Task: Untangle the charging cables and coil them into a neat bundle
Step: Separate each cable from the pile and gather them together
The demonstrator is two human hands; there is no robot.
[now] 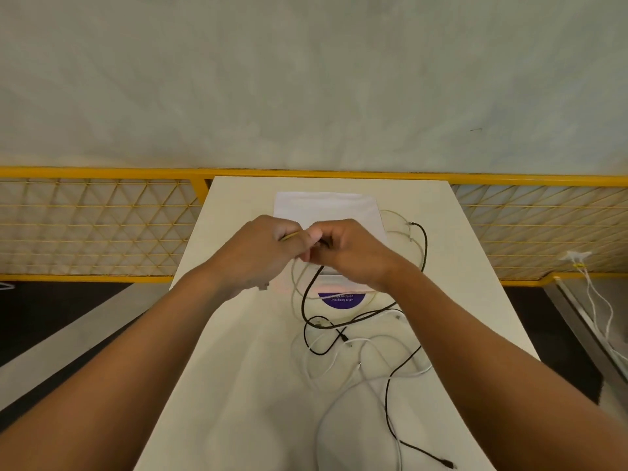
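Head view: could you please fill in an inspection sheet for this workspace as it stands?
Surface: pale table, narrow, running away from the person.
Job's things: cream cable, black cable and white cables, loose and crossing on the table, not yet coiled.
Clutter: white sheet with a purple label at its near edge, partly under the cables.
Grippers: left hand pinches the cream cable; right hand grips the black cable; the hands meet above the sheet.
Cables: besides the job's, white leads hang at far right, off the table.
Surroundings: yellow mesh railing, pale wall, dark floor.
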